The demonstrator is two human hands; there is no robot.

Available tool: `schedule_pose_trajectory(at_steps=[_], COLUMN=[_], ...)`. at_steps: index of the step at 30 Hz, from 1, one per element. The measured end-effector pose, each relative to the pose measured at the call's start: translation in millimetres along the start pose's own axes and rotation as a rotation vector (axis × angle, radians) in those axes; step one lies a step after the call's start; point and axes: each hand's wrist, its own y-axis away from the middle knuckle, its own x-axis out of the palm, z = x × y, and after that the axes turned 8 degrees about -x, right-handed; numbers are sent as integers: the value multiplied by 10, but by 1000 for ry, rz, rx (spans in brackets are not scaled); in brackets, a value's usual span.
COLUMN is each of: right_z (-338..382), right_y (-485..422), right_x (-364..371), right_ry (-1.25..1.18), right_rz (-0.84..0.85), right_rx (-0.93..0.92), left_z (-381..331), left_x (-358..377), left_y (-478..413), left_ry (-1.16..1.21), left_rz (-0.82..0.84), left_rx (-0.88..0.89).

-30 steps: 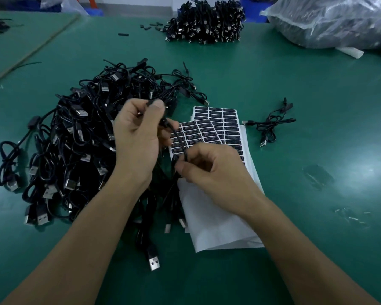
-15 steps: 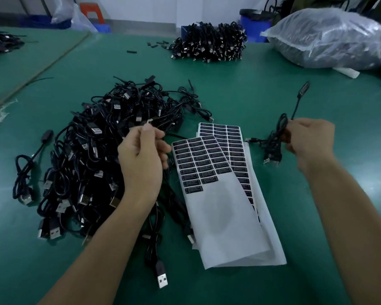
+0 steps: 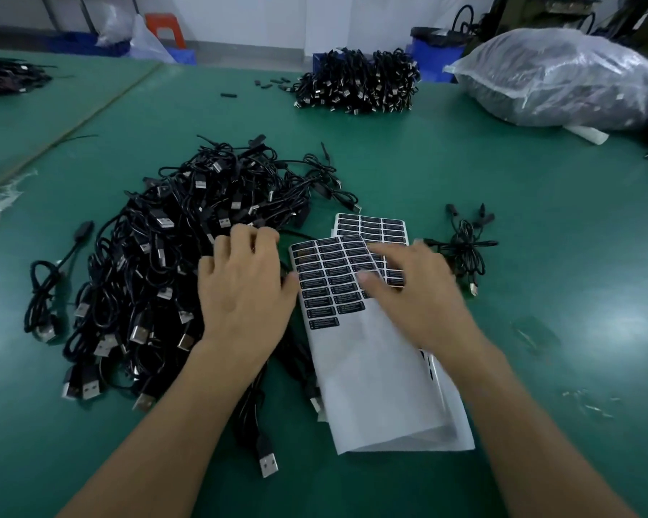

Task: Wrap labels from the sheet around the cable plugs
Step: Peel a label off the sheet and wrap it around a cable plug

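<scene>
Left hand (image 3: pixel 246 293), fingers spread and empty, rested on tangled black cable heap (image 3: pixel 146 263), apparently choosing one; right hand (image 3: pixel 419 293), fingers extended, hovered over white sheet of black labels (image 3: pixel 371 386), probably to peel one.

A green surface (image 3: pixel 464 173) is stretching across the whole view. A bulging clear plastic bag (image 3: pixel 562 76) is lying at its far right. Small black pieces (image 3: pixel 228 95) are lying scattered near the far edge. Beyond, an orange stool (image 3: pixel 165 20) and a blue bin (image 3: pixel 431 63) are standing by a white wall (image 3: pixel 259 16).
</scene>
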Motion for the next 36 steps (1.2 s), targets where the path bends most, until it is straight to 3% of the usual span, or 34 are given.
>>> schedule_pose_trajectory(at_steps=[2,5,11,19,27,32,36], right_z=[27,-25,-67,-41,20,24,54], right_y=[95,185,211,228,227,219,220], right_x=[85,101,56,81,86,89,86], right_ry=[110,191,184,142,177,143,142], right_rz=[142,195,113,50,34,62,0], right_rx=[-82,-93,16,11,-12,-21,-53], left_z=[-16,-13,19,24,5,-35,-66], left_x=[-6,-7,-20,-8,-98,-181,-245], left_y=[-36,-78,-86,-78,-24,-12,-64], left_ry=[0,-68,30,24,548,619,639], left_rz=[6,39,31,15,-284,-490,-369], left_rx=[-53,-85,-70,-49,45,175,230])
